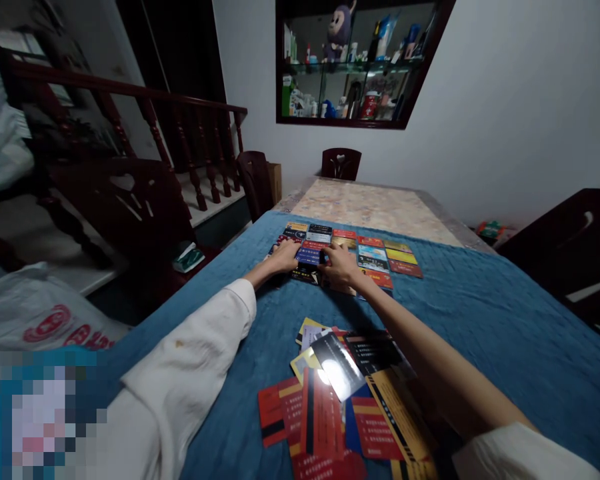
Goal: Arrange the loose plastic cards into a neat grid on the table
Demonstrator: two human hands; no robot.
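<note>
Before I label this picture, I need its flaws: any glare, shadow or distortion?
Head view: glare whitens part of a grey card; head view: shadow darkens the blue cloth below the right hand; head view: the railing side is dim, and wide-angle stretching shows toward the edges.

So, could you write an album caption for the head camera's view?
Left hand and right hand at rows of cards on a blue cloth, a loose card pile nearer.

The wall [510,100] is white, with a dark-edged shelf [340,122] set in it. Brown chairs [255,180] stand around the table [370,203]. A brown rail [105,83] runs along the left. The light is dim.
</note>
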